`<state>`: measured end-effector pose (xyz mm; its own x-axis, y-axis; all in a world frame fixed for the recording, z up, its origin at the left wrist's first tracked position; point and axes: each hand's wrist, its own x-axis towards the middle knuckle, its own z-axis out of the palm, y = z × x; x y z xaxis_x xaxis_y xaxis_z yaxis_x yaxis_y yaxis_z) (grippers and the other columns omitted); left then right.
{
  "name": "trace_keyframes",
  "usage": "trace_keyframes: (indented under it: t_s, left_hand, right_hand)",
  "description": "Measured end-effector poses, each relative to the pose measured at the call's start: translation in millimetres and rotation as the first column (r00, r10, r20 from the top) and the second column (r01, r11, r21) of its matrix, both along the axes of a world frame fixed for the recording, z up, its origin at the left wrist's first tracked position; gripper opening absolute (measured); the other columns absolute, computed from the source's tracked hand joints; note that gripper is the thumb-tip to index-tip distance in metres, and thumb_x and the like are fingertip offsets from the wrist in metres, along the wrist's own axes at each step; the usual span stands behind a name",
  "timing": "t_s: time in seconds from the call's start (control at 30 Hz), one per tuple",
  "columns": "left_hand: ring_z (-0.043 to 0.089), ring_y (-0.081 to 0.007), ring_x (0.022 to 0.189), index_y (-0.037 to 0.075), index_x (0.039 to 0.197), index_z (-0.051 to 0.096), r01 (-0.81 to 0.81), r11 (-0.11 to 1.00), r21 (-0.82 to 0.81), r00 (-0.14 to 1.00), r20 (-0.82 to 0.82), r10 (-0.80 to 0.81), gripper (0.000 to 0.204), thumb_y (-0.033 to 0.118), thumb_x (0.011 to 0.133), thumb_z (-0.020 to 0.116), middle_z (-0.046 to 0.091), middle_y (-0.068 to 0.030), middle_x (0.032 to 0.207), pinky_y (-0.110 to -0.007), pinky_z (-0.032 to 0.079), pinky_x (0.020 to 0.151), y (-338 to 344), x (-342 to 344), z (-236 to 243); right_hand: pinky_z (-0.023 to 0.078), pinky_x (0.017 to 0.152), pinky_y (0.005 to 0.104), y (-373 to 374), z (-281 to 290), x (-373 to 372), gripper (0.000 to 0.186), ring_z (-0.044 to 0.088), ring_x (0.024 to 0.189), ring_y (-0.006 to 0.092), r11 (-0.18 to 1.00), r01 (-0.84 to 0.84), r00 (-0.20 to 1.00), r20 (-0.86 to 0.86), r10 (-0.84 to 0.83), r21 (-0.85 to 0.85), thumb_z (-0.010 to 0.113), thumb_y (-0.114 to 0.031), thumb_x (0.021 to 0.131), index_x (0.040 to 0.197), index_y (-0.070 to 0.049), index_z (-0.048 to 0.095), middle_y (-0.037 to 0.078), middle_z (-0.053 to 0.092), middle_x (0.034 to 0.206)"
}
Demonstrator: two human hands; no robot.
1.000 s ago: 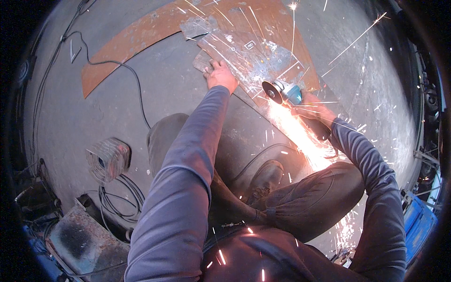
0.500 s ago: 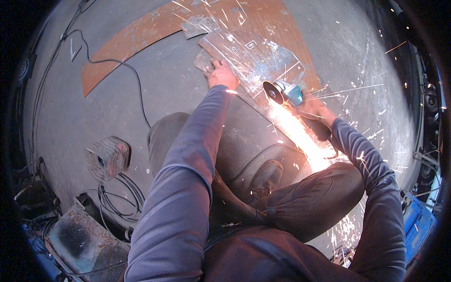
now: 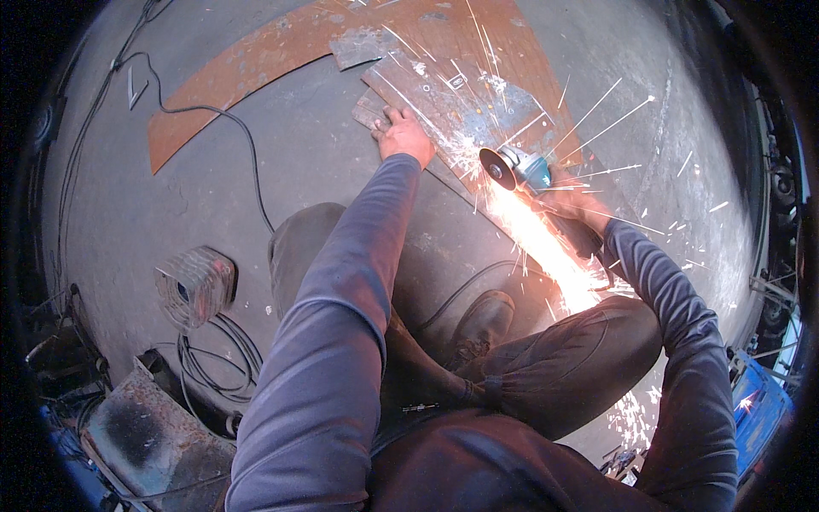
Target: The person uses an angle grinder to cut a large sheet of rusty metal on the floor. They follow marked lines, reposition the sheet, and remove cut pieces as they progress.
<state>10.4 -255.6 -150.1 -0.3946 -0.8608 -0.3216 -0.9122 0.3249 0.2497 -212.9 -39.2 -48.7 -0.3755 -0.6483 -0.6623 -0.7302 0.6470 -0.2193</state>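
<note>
We report a dark cable (image 3: 249,154) at the left, crossing the end of a long brown sheet (image 3: 223,90) on the floor (image 3: 324,154). Below it, at lower left, we find a rusted box (image 3: 141,439). To its right a wire coil (image 3: 215,363) lies just below a ridged container (image 3: 194,286).

Toward the centre, the left hand (image 3: 403,139) rests palm down. We record its fingers as spread, not wrapped around anything. They lie over a grey strip (image 3: 368,111) at the near left edge of the plate (image 3: 478,102); the strip's free end shows beyond the fingertips, on their left. The thumb's contact is hidden from us. The plate extends to the right of these fingers, partly overlapping the brown sheet.

Further right, we note the grinder (image 3: 533,173) above the near part of the plate, its disc (image 3: 497,170) tilted up and facing left, well apart from the left fingers. The right hand (image 3: 573,198) is closed around the grinder's body, just behind its head; the fingers' undersides are out of sight. Sparks (image 3: 537,239) stream from below the disc toward the right knee (image 3: 610,333). Glare conceals the contact point from us. At the far right stands a blue box (image 3: 759,405).
</note>
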Motion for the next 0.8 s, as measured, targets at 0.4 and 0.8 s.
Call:
trace_keyframes:
  t_s: [0.4,0.8]
  left_hand:
    - [0.041,-0.0484,0.147,0.003,0.151,0.041,-0.016,1.000,-0.015,1.000,-0.008,0.016,0.080,0.034,0.087,0.078,0.034,-0.0242,0.161,-0.056,0.036,0.120,0,-1,-6]
    - [0.042,-0.0475,0.147,0.004,0.151,0.042,0.008,1.000,0.003,1.000,0.006,-0.008,0.080,0.035,0.087,0.079,0.036,-0.0224,0.160,-0.055,0.037,0.119,1,-19,-2]
  right_hand:
    - [0.056,0.093,0.0449,-1,-4,-1,0.086,0.071,0.111,0.0410,1.000,-0.014,0.999,0.035,0.014,-0.012,0.085,-0.036,0.067,0.134,0.008,0.055,0.030,0.071,0.117]
    - [0.054,0.098,0.0469,41,-50,-56,0.089,0.069,0.115,0.0432,0.992,-0.119,0.988,0.096,0.123,-0.047,0.085,-0.035,0.066,0.139,0.006,0.054,0.031,0.069,0.123]
